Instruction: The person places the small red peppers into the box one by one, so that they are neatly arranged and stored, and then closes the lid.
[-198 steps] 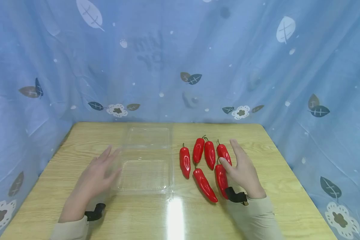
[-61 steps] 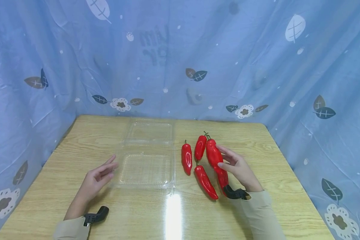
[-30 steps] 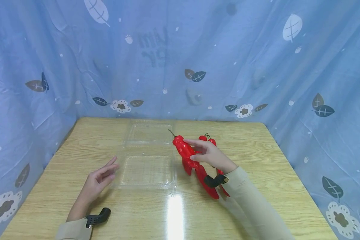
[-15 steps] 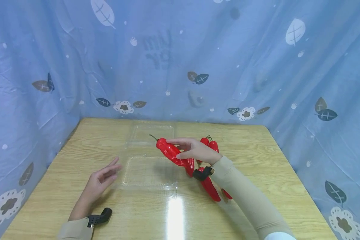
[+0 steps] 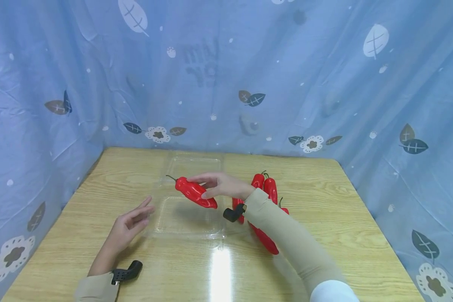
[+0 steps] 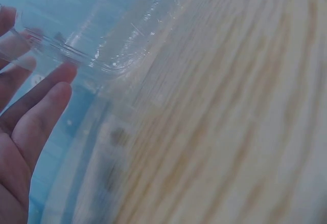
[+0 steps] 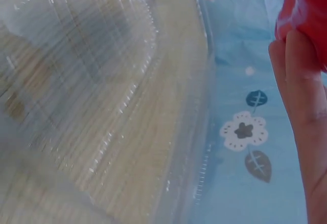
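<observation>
My right hand point(image 5: 224, 186) pinches a red chili pepper point(image 5: 194, 193) between thumb and fingers, its thin green stem pointing left. The pepper hangs over the base of an open clear plastic clamshell box point(image 5: 170, 224) and casts a shadow there. In the right wrist view, part of the red pepper point(image 7: 311, 12) shows at the top right, with the ribbed clear box point(image 7: 122, 111) below. Beside the box's left edge is my left hand point(image 5: 126, 226), fingers loosely bent and holding nothing. Its fingertips point(image 6: 64, 73) overlap the box's clear rim point(image 6: 97, 65) in the left wrist view.
Several more red peppers point(image 5: 265, 239) lie on the wooden table point(image 5: 173, 272) right of the box, partly hidden by my right forearm. The box's lid point(image 5: 196, 164) lies flat toward the back. A blue patterned curtain point(image 5: 211, 75) surrounds the table's back and sides.
My right hand has gripped a pepper from the right-hand group, lifted it and carried it left over the box. My left hand has settled near the box's left edge and hardly moves lately.
</observation>
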